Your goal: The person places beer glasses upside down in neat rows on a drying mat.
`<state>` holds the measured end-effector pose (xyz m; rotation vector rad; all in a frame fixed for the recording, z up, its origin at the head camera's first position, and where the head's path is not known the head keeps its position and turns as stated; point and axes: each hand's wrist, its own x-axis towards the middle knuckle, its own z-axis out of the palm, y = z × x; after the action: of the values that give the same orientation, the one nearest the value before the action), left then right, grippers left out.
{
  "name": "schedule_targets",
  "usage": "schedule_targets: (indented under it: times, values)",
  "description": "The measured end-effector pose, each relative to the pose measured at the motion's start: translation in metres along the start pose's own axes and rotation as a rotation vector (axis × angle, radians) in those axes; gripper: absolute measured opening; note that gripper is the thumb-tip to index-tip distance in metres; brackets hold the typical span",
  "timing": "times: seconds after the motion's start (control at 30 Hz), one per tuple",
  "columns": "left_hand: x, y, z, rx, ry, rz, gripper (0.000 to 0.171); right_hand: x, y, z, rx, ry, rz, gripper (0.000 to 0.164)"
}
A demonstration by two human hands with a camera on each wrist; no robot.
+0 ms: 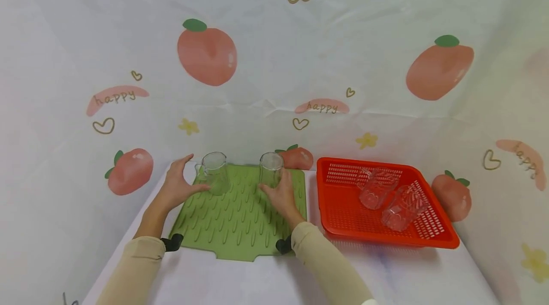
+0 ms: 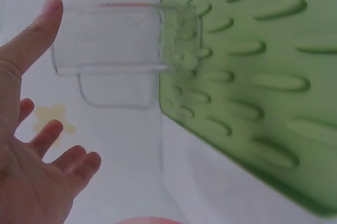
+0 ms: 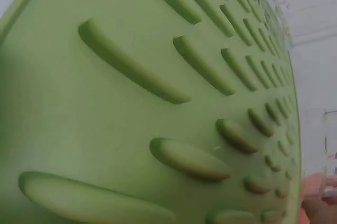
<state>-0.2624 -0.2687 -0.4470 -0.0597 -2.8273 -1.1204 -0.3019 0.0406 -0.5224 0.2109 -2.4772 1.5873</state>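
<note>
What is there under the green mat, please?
White tabletop shows along the near edge of the green mat, so the mat seems to lie on it. Anything directly beneath is covered and cannot be seen.

Over there, the head view looks forward and down from farthest. Both wrist views look from near, turned sideways, and share with it the green mat, which fills most of the right-wrist frame.
</note>
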Motion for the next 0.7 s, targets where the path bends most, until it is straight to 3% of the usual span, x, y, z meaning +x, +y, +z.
schedule_targets:
  times: [0.13, 0.37, 0.7]
  values:
    - [0.0, -0.009, -0.002, 0.024, -0.019, -0.049, 0.118, 0.0, 0.005, 0.002, 0.06, -0.003, 0.052, 0.082]
    - [-0.006, -0.026, -0.001, 0.076, -0.063, -0.13, 0.117, -0.002, 0.013, 0.003, 0.046, 0.003, 0.037, 0.074]
    - [-0.013, -0.049, 0.019, 0.093, -0.098, -0.227, 0.106, -0.002, 0.018, 0.004, 0.051, -0.026, 0.07, 0.077]
